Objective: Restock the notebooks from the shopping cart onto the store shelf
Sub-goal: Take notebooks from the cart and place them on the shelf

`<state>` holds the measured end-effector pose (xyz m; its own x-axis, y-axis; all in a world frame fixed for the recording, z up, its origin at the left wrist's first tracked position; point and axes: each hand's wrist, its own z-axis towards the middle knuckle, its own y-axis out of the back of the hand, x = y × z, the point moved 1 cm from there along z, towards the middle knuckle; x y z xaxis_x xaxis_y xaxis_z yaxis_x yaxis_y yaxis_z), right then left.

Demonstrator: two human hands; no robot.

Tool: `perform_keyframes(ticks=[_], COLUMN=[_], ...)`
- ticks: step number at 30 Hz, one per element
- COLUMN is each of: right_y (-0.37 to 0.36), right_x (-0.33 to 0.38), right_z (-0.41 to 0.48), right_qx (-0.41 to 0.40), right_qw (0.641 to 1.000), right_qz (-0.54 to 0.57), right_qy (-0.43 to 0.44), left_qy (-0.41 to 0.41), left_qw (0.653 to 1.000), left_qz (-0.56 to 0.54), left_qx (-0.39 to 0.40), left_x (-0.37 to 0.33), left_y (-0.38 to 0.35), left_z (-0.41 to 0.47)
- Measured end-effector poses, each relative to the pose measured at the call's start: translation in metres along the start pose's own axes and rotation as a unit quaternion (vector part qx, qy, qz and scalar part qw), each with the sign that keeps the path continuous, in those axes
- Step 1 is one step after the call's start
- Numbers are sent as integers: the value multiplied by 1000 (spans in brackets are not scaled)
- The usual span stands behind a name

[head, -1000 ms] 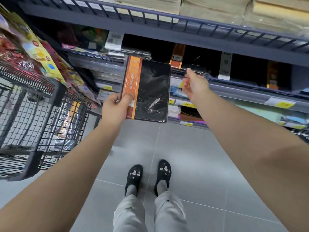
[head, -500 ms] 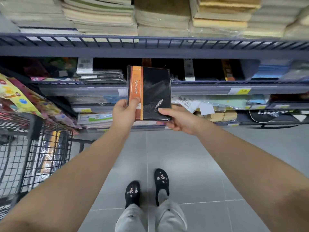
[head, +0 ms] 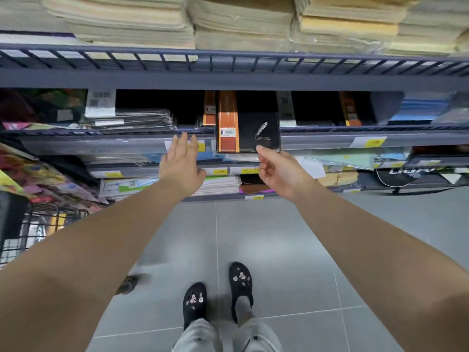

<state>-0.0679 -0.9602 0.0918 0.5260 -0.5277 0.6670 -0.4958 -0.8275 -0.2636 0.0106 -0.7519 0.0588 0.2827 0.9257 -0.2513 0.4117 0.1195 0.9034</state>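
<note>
The black notebook with an orange band (head: 247, 130) lies partly on the grey wire store shelf (head: 317, 142), its near edge overhanging. The right hand (head: 279, 171) pinches its near right corner. The left hand (head: 181, 161) hovers just left of it, fingers straight, holding nothing.

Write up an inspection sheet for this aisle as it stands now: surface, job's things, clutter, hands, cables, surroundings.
Surface: middle shelf, grey, with a price strip along its front.
Job's things: black notebook with an orange band lies partway on the shelf, its near end overhanging the edge; shopping cart at the left, partly in view.
Clutter: wrapped stacks left of the notebook; orange-banded notebooks beside it; yellow price tags.
Hands: left hand open, holding nothing; right hand pinches the notebook's near right corner.
Cables: nothing seen.
Surroundings: grey tiled floor; paper pads stacked on the shelf above.
</note>
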Motion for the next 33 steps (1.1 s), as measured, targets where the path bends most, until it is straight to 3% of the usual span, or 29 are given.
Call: perform_keyframes(ticks=[5, 12, 18, 22, 27, 33], right_y=[-14, -49, -50, -52, -62, -80], right_x=[1, 32, 20, 11, 8, 17], right_z=[8, 19, 26, 11, -25, -95], right_qx=[16, -4, -100, -88, -19, 23], right_qw=[999, 996, 980, 966, 894, 715], right_qz=[-15, 18, -141, -219, -423, -671], right_qy=[46, 82, 98, 104, 145, 197], left_qy=[17, 22, 16, 26, -14, -53], left_qw=[993, 995, 995, 995, 995, 996], left_qz=[101, 70, 48, 24, 19, 53], left_qx=[54, 63, 86, 95, 94, 50], left_x=[4, 0, 0, -5, -5, 3], left_y=[-3, 5, 7, 17, 41, 107], left_z=[10, 11, 10, 4, -29, -92])
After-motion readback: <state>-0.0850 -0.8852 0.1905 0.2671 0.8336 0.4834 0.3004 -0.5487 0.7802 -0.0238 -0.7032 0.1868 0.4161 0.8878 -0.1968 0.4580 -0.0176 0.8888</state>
